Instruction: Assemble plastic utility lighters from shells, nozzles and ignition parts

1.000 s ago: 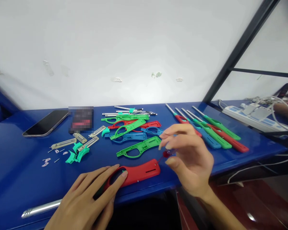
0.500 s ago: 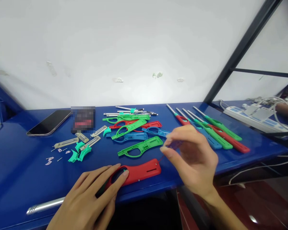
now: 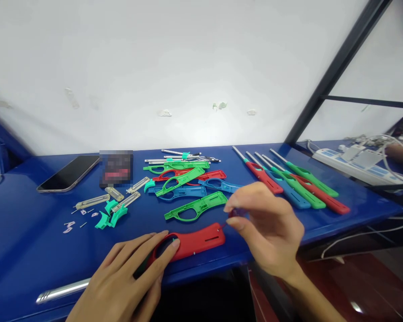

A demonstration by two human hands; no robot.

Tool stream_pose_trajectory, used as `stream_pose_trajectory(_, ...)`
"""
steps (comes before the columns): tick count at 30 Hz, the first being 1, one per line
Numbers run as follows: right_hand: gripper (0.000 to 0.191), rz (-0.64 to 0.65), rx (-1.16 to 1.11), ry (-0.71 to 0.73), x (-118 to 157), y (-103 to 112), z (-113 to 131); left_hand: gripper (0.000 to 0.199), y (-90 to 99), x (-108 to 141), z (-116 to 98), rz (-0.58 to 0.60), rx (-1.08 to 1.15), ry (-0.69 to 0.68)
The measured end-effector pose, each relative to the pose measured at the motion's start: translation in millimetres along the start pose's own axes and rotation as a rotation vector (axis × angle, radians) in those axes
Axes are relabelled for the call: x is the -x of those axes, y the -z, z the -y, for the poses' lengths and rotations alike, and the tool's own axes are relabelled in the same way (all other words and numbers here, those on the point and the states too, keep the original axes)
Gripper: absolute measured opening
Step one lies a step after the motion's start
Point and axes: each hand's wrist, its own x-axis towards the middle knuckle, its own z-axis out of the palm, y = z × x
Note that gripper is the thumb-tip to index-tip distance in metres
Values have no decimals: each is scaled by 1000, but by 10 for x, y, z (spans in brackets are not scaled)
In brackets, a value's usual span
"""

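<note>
"Head camera: what's the left hand [image 3: 121, 270] doing?"

"It clasps the red lighter [image 3: 201, 242] against the desk [image 3: 23, 250], fingers slightly parted across the loop. A silver tube [image 3: 63, 290] shows to that hand's left."

"And the right hand [image 3: 272, 228]?"

"Thumb and fingers pinch a small dark-red tool [image 3: 233, 213], blurred; its thin tip is at the handle end nearest that hand. Whether they touch, I can't tell."

"Around them?"

"Beyond the left hand, teal pieces [image 3: 119, 215]; between and beyond both, coloured shells [image 3: 208, 202]; past the right, finished-looking lighters [image 3: 309, 193]."
</note>
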Motion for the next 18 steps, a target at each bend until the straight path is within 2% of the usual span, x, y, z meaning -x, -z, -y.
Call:
stream_pose_trajectory(4,56,73,-89,-177,30,8,27,65,-4,18,1,1,-20,-14)
stream_pose_trajectory(7,48,137,-116,-120,25,11,24,64,3,29,-6,5,-8,-1)
stream_pose_trajectory(9,51,104,-100,-26,6,1,9,64,6,29,-12,-2,-3,6)
stream_pose_trajectory(12,45,-35,-12,35,-22,-16,-15,64,8,19,-18,-7,-5,7)
stream_pose_trajectory(14,42,-75,42,-2,-30,-14,-22,64,9,11,-19,-7,-6,4)
stream_pose_trajectory(18,47,3,38,-118,-29,20,-14,64,13,1,-17,-10,-12,6)
